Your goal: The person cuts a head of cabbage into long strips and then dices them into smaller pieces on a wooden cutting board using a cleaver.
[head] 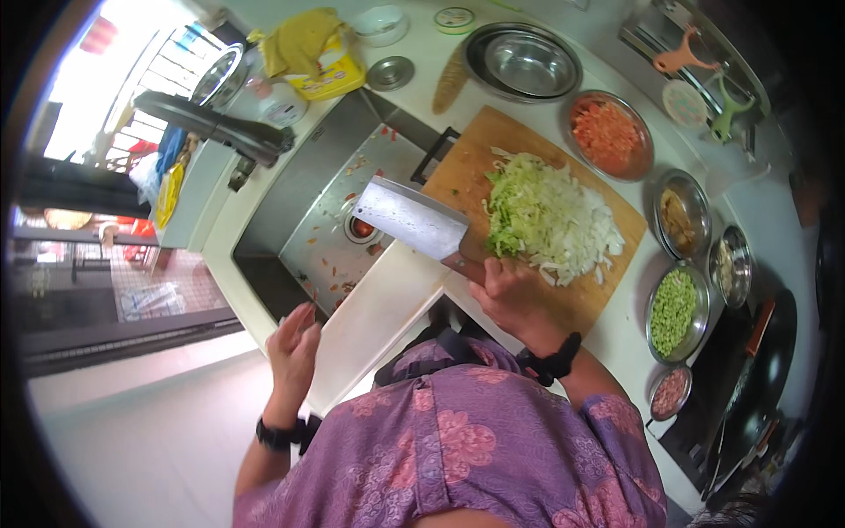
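Note:
My right hand grips the wooden handle of a Chinese cleaver. Its wet, broad blade points left, reaching over the sink and the near-left edge of a wooden cutting board. On the board lies a heap of chopped cabbage, green at the left and white at the right. My left hand is raised by the sink's near-left rim, fingers partly bent, and I see nothing in it. Scraps of vegetable are scattered over the sink floor, and something red sits in the drain.
Right of the board stand metal bowls of diced tomato, chopped green vegetable and minced meat. A wok rests on the stove. Nested steel basins stand behind the board. A dark faucet overhangs the sink's left side.

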{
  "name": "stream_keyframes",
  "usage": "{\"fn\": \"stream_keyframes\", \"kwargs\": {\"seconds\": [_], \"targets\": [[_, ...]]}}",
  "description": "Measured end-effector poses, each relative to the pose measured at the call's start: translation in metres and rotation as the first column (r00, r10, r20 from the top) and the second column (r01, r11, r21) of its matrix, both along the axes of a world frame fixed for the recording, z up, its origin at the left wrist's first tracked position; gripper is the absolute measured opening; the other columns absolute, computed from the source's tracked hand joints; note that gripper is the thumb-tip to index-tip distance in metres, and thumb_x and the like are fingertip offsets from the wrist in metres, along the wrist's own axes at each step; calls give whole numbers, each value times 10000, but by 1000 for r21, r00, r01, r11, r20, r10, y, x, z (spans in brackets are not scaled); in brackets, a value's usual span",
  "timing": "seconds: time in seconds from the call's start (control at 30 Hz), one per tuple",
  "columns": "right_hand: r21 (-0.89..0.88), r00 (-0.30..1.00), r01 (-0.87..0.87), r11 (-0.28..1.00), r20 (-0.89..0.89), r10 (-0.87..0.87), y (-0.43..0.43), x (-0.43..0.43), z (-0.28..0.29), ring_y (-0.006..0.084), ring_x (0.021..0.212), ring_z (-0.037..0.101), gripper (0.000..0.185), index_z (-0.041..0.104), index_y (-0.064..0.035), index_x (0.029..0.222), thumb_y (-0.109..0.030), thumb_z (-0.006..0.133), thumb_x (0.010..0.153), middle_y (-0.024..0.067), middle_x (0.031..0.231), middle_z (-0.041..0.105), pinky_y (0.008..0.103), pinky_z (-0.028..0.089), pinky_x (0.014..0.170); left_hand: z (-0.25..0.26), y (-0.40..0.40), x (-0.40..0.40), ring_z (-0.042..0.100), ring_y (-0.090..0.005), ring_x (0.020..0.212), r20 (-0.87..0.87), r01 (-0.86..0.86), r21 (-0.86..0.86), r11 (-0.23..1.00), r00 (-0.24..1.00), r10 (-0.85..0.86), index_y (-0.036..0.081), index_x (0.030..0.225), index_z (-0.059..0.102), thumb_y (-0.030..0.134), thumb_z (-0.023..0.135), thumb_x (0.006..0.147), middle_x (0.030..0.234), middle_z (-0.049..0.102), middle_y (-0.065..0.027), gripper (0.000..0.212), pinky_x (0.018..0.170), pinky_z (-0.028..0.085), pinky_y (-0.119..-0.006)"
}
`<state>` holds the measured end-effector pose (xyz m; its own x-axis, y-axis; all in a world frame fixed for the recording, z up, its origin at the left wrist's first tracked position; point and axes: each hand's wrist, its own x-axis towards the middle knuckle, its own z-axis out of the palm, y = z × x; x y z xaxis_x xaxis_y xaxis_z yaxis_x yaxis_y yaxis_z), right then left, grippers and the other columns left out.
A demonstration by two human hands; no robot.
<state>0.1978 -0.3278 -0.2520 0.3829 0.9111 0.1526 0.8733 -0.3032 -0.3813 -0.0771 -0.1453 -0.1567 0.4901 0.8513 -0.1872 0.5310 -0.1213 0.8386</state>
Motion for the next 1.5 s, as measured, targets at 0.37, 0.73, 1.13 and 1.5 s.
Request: {"fn": "stream_keyframes", "kwargs": {"seconds": [0.37, 0.73, 1.13, 1.5], "targets": [[100, 976, -153, 983, 173, 134, -16, 2, 36, 277, 689, 574, 395, 546, -1, 954, -267, 721, 722, 105, 755, 539, 372, 469, 593, -16, 92, 111, 165, -298, 1425, -784, 902, 423, 86, 412, -464, -14, 1430, 255, 64, 628, 637, 1513, 221, -170, 880, 1155, 56, -528], [-51, 997, 34, 998, 71, -30, -2, -17, 25, 273, 717, 610, 349, 559, 3, 878, -340, 608, 835, 122, 782, 588, 394, 474, 611, -87, 184, 21, 621, -393, 914, -823, 637, 200, 744, 521, -225, 44, 1134, 612, 79, 564, 761, 953, 655, -230, 378, 783, 510, -410], [45, 956, 191, 981, 220, -196, 19, -15, -41, 274, 600, 607, 332, 531, -29, 801, -343, 638, 796, 136, 693, 585, 385, 483, 539, -148, 163, -24, 624, -351, 889, -530, 348, 423, 837, 844, -83, 95, 1091, 636, 37, 552, 718, 905, 664, -149, 386, 859, 439, -529], [-164, 945, 293, 942, 196, -260, 14, -14, -28, 301, 821, 607, 369, 589, -33, 919, -390, 604, 828, 127, 883, 598, 432, 490, 694, -129, 118, 1, 603, -401, 1009, -313, 135, 343, 929, 950, -23, 17, 1325, 465, 10, 646, 650, 1060, 611, -272, 699, 845, 501, -403]]}}
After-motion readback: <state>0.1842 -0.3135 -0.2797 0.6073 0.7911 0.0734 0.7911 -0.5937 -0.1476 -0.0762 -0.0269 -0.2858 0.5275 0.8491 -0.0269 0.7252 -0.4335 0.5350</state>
